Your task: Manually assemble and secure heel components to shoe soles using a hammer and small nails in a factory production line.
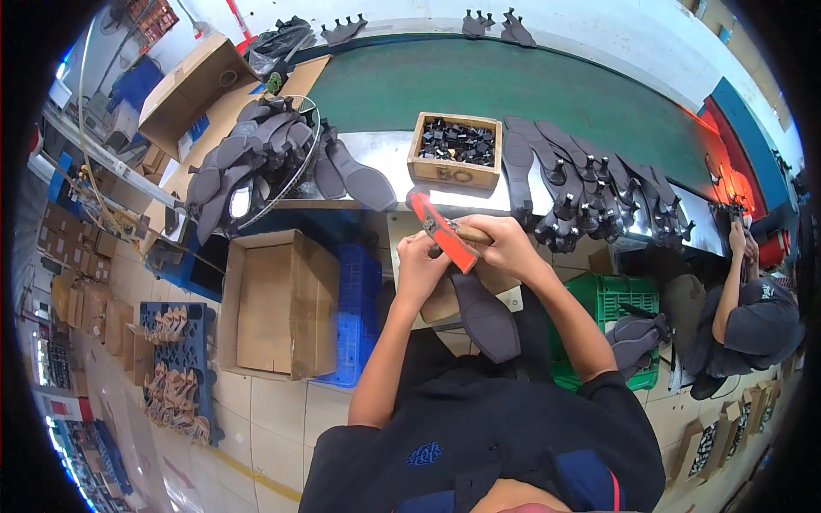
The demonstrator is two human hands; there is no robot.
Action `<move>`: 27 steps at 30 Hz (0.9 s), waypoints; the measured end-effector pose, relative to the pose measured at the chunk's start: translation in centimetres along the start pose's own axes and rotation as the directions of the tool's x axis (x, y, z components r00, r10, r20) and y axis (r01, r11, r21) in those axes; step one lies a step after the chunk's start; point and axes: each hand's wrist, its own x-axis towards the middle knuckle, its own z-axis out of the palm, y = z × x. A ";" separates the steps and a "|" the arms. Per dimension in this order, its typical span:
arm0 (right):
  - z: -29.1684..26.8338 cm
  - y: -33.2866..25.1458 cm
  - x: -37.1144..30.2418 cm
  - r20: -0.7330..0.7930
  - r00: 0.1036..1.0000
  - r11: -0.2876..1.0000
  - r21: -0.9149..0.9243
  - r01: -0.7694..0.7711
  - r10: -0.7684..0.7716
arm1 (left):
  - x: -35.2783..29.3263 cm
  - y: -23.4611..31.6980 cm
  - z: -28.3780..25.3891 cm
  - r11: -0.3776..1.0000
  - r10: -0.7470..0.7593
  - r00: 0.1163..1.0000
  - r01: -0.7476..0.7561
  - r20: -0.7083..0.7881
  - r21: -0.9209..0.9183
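My right hand (509, 246) is closed round the wooden handle of a hammer (453, 245) with a red head. The head slants over my left hand (419, 263), whose fingers are closed at the heel end of a dark grey shoe sole (486, 321). That end is partly hidden by the hammer and my fingers; the broad toe end points toward my lap. Just beyond my hands, a wooden box (457, 175) on the bench holds many small black heel tips (457, 141).
More dark heeled soles (590, 184) lie along the bench to the right. A round wire basket (282, 201) heaped with soles stands left. Below are a cardboard box (278, 308), a blue crate (351, 333) and a green crate (607, 295). Behind runs a green conveyor belt (513, 81). Another person (757, 321) works at right.
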 end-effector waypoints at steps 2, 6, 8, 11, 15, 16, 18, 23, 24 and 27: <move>0.1 -0.1 -0.1 -0.001 1.000 1.000 0.003 -0.001 0.001 | 0.1 0.3 -0.2 0.998 -0.008 1.000 0.009 0.014 -0.055; 0.0 -0.3 -0.6 0.001 0.997 0.996 0.036 -0.079 0.079 | 0.1 -0.1 -0.3 0.999 0.044 0.999 -0.044 0.015 0.009; 0.0 -0.1 -0.7 -0.014 0.996 0.995 0.055 -0.087 0.088 | 0.0 0.9 -0.5 0.996 0.086 0.996 -0.086 -0.008 -0.005; -0.1 -0.1 -0.7 -0.045 0.997 0.998 0.029 0.056 -0.055 | 0.0 1.3 -0.6 0.996 0.027 1.000 -0.027 -0.001 -0.080; -1.1 -0.9 -0.6 0.058 0.998 0.989 -0.144 -0.016 0.024 | 0.3 2.4 -0.9 0.987 -0.050 0.998 0.055 0.035 -0.149; -1.1 -1.3 -1.0 -0.029 0.999 0.998 -0.042 -0.042 0.041 | 0.5 2.4 -0.9 0.982 -0.173 0.978 0.181 0.121 -0.061; -1.0 -3.8 -1.3 -0.178 0.979 0.990 0.117 -0.077 0.097 | 0.4 2.1 -0.9 0.977 -0.108 0.989 0.125 0.103 -0.173; -4.2 -9.4 -4.7 -0.034 0.951 0.942 0.154 -0.299 0.307 | 0.5 0.4 -1.5 0.962 -0.036 0.987 0.077 0.157 -0.261; -4.5 -10.0 -5.3 -0.030 0.955 0.955 0.026 -0.294 0.295 | 0.5 0.3 -1.3 0.961 -0.035 0.987 0.076 0.156 -0.267; -3.6 -10.3 -6.8 -0.084 0.989 0.983 -0.127 -0.131 0.121 | 0.4 0.5 -1.0 0.952 0.002 0.990 0.042 0.144 -0.304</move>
